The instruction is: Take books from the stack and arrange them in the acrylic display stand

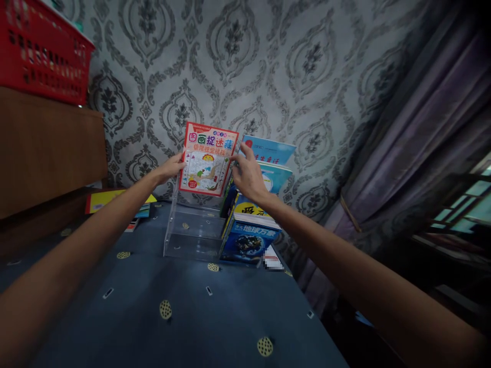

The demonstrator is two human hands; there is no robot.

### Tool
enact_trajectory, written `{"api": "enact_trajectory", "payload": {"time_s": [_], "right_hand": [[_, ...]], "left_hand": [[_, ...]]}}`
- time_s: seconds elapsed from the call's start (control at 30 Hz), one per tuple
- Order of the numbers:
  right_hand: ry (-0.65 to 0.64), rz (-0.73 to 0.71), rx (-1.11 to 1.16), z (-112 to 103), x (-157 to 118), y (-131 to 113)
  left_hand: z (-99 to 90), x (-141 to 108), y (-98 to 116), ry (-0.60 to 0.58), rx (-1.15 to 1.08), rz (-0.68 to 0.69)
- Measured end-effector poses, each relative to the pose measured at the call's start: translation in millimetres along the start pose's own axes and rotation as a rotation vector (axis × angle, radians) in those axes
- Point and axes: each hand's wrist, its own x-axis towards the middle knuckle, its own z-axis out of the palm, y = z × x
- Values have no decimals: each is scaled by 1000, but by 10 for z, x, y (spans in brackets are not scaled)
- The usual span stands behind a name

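Two bare forearms (95, 240) lead out to one upright, red-bordered paper book (209, 171), long axis vertical, between my hands, equally near. My left grip (172, 167) pinches its left edge; my right grip (248, 174) is at its right, whether grasping I can't tell. Beneath: one clear plastic tiered stand (194, 244); rightward, four mostly blue book covers (249, 245).

A single view looks from the person's head, forward and down over the dark-blue patterned surface (215, 322) to the grey damask-papered wall (268, 66), fairly near the clear plastic tiered rack (195, 246), its field reaching from the red plastic basket (46, 56) to the purple fabric curtain (399, 133)
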Motion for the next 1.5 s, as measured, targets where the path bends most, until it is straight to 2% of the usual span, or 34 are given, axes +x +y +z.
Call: {"api": "enact_trajectory", "payload": {"time_s": [0.13, 0.33, 0.57, 0.77, 0.9, 1.03, 1.2, 1.33, 1.5], "right_hand": [[-61, -93, -4, -33, -253, -145], [-234, -230, 41, 27, -722, -386], [-390, -183, 150, 95, -1196, -605], [-460, -88, 259, 141, -1680, -891], [-539, 21, 303, 174, -2059, -1114], [-581, 174, 422, 265, -2464, -1291], [-550, 339, 547, 468, -2899, -1405], [-533, 431, 589, 558, -3024, -1387], [-510, 504, 604, 578, -3022, -1327]], "left_hand": [[-2, -26, 1, 33, 39, -46], [37, -79, 28, 15, 2, -1], [63, -76, 20, 108, 50, 5], [-32, -113, 0, 189, 134, 9], [-209, -226, -102, 264, 242, -5], [-512, -472, -356, 316, 504, -94], [-915, -936, -713, 243, 841, -276], [-1108, -1248, -964, 189, 1029, -421], [-1191, -1443, -1207, 111, 1210, -465]]}}
